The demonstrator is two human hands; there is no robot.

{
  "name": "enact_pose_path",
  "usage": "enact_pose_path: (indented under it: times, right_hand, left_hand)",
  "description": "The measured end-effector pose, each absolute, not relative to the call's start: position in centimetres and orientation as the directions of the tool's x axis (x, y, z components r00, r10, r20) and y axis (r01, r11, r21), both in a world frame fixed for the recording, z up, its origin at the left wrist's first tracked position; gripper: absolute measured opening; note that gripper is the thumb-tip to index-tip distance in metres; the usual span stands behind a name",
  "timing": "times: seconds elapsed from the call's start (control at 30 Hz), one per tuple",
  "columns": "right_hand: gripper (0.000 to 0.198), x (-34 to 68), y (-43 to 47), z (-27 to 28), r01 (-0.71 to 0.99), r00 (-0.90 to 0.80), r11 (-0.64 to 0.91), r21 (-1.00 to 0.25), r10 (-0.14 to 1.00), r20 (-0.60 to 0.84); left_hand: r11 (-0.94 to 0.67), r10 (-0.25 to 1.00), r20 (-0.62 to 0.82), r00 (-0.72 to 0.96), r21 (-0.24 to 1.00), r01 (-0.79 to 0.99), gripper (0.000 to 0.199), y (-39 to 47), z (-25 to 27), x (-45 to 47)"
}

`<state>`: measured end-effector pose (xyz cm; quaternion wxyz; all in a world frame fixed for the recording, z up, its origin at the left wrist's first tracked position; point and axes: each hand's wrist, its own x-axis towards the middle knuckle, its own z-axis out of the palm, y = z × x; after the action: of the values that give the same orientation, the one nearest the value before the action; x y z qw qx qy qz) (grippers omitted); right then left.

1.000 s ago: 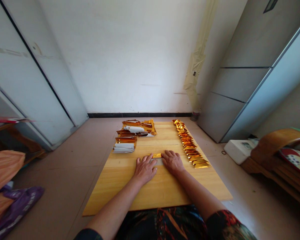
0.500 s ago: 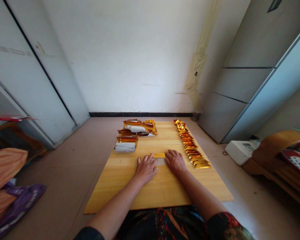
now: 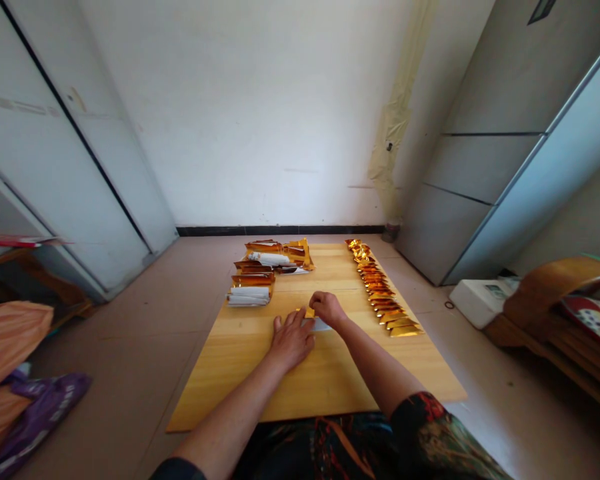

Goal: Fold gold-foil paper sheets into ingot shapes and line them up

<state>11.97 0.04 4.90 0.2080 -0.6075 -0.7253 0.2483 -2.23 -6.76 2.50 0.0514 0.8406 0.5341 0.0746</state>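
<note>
Gold foil sheet point(image 3: 311, 313) lies mid-table point(image 3: 330, 380), pinched at its far edge by right hand point(image 3: 327, 309); left hand point(image 3: 291, 339) spread flat, pressing sheet's left end. Folded pieces point(image 3: 384, 293) line right edge.

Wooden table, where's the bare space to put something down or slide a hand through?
The light wooden table is bare along the near edge, below both hands, and at its near corners. A clear lane runs between the gold foil sheet stacks and the row of folded gold foil pieces. The crowded spot is around the hands.
</note>
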Motion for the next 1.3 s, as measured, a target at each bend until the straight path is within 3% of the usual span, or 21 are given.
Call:
enact_pose_path:
  times: [0.4, 0.57, 0.8, 1.3]
  right_hand:
    - [0.026, 12.6, 1.3, 4.6, 0.940, -0.062, 0.027, -0.341, 0.994, -0.093]
    - [0.018, 12.4, 1.9, 4.6, 0.941, -0.056, -0.004, -0.338, 0.985, -0.166]
    - [0.040, 10.9, 1.6, 5.5, 0.944, 0.041, -0.114, -0.310, 0.972, -0.233]
    - [0.040, 11.8, 3.1, 4.5, 0.933, 0.090, -0.171, -0.317, 0.963, -0.255]
  left_hand:
    - [-0.402, 0.915, 0.065, 0.397, 0.178, 0.898, 0.039, -7.0, 2.6, -2.0]
    - [-0.410, 0.912, 0.075, 0.404, 0.184, 0.893, 0.041, -6.8, 2.4, -2.2]
    - [-0.400, 0.917, 0.061, 0.395, 0.162, 0.902, 0.043, -6.8, 2.4, -2.2]
    - [-0.397, 0.918, 0.069, 0.391, 0.152, 0.905, 0.043, -6.9, 2.0, -2.1]
